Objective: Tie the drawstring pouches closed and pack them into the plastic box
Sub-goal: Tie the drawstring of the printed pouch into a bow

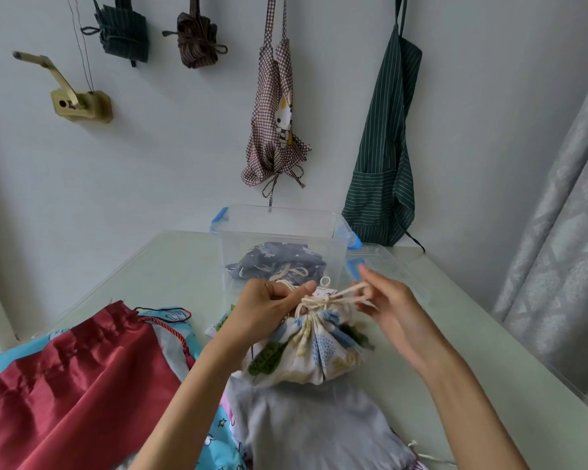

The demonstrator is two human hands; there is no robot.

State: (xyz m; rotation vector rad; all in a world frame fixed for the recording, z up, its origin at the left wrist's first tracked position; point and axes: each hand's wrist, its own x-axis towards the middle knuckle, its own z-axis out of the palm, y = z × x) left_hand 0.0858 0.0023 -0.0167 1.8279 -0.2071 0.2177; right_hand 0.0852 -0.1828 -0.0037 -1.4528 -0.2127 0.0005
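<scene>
Over the middle of the desk point(489, 334), my left hand point(269, 310) curls tight around the gathered neck of a printed pouch point(306, 351), thumb pressed along the top of the bunched cloth. My right hand point(387, 307) pinches the cream cord point(340, 295) between thumb and fingers, the cord running taut from the knot out to my fingertips. Both forearms reach in from below, wrists angled toward each other. The pouch is soft cotton, white with blue and green patches, its mouth puckered into pleats. Just behind it stands a clear plastic box point(279, 232) with blue clips, a grey patterned pouch point(275, 262) lying inside. Beside my left arm lies a shiny red satin pouch point(75, 385), and a plain grey pouch point(319, 429) lies beneath my wrists.
</scene>
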